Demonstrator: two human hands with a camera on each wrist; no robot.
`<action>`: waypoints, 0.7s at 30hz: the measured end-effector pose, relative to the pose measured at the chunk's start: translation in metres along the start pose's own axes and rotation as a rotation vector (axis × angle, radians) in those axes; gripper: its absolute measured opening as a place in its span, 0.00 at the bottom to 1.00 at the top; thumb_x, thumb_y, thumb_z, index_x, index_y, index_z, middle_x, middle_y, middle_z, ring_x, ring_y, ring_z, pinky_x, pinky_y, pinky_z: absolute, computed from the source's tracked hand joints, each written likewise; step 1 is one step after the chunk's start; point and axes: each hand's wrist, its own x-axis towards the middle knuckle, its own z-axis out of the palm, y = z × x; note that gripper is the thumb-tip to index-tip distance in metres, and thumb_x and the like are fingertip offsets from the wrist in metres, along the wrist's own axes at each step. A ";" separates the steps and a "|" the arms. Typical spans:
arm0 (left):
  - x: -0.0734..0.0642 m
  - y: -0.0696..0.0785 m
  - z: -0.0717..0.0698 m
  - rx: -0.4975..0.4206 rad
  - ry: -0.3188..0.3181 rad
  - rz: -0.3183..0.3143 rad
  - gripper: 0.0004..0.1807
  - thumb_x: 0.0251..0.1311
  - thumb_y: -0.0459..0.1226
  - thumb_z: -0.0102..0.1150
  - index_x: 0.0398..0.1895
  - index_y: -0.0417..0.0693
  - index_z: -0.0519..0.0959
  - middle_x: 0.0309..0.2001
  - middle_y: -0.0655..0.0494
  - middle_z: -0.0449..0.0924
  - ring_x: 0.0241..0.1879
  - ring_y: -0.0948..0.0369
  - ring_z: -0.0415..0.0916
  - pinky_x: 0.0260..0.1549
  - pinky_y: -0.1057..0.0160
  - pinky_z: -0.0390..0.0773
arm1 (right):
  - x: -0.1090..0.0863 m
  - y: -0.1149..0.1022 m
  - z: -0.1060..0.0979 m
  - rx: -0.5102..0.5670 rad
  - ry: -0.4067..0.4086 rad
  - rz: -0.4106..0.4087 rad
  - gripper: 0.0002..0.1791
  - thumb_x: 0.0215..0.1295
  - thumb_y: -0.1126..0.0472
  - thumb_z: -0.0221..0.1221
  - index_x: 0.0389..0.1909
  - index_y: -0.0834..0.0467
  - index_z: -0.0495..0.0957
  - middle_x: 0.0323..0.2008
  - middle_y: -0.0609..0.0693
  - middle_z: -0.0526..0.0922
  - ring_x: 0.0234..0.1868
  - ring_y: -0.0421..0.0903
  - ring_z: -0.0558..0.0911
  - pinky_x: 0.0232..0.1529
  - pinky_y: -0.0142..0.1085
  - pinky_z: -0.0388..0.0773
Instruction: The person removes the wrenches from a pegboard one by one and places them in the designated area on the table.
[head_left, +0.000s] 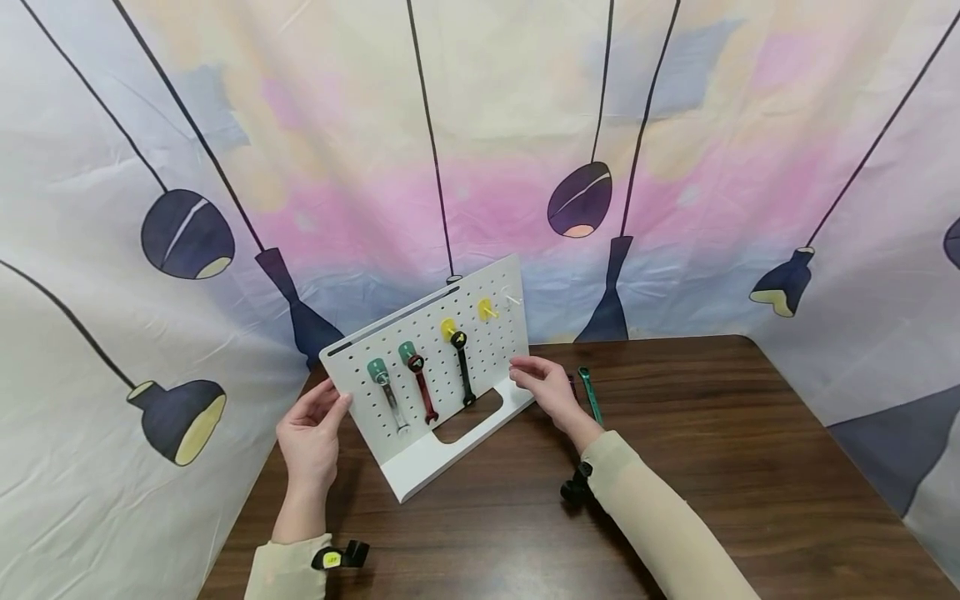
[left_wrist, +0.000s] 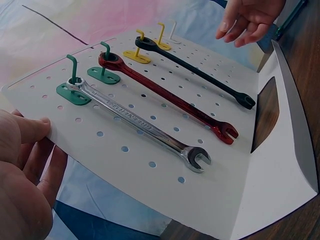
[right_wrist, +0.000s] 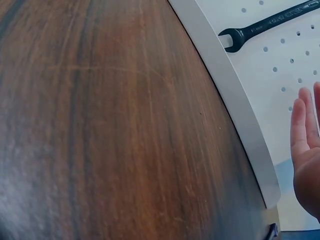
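Note:
A white pegboard stand (head_left: 411, 471) rests angled on the table. My left hand (head_left: 311, 433) grips its left edge, thumb on the front face and fingers behind. Close to the lower right side is my right hand (head_left: 553, 392), fingers loosely extended and holding nothing; the right wrist view shows its fingers (right_wrist: 299, 122) in front of the perforated panel. A silver wrench (left_wrist: 130, 117) and a red wrench (left_wrist: 165, 94) hang from green hooks. From a yellow hook hangs a black wrench (left_wrist: 195, 70). Another yellow hook (head_left: 486, 310) and a white hook (head_left: 512, 297) carry nothing.
On the brown wooden table (head_left: 510, 517), a green wrench (head_left: 590, 396) lies beyond my right wrist, with a dark item partly hidden beside it. A cloth printed with hanging lamps (head_left: 495, 150) closes off the back and sides.

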 end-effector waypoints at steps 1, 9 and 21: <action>0.000 0.000 0.000 0.003 -0.001 -0.001 0.19 0.59 0.17 0.71 0.55 0.27 0.85 0.35 0.59 0.90 0.37 0.65 0.86 0.39 0.71 0.85 | 0.000 0.000 0.001 0.003 0.001 -0.001 0.21 0.73 0.60 0.70 0.62 0.64 0.84 0.53 0.55 0.89 0.50 0.48 0.88 0.55 0.42 0.85; 0.000 0.000 0.001 0.011 -0.004 0.000 0.19 0.59 0.17 0.71 0.55 0.29 0.86 0.36 0.58 0.90 0.37 0.65 0.86 0.39 0.71 0.86 | -0.002 0.001 0.004 0.053 0.013 0.000 0.21 0.73 0.58 0.71 0.61 0.63 0.85 0.55 0.55 0.88 0.50 0.47 0.87 0.58 0.45 0.84; 0.001 -0.003 0.000 0.018 0.003 -0.006 0.20 0.59 0.19 0.73 0.56 0.29 0.85 0.36 0.59 0.90 0.37 0.64 0.85 0.38 0.71 0.86 | -0.002 0.002 0.008 0.113 0.018 0.000 0.21 0.73 0.59 0.70 0.62 0.66 0.84 0.55 0.56 0.88 0.51 0.44 0.87 0.55 0.39 0.85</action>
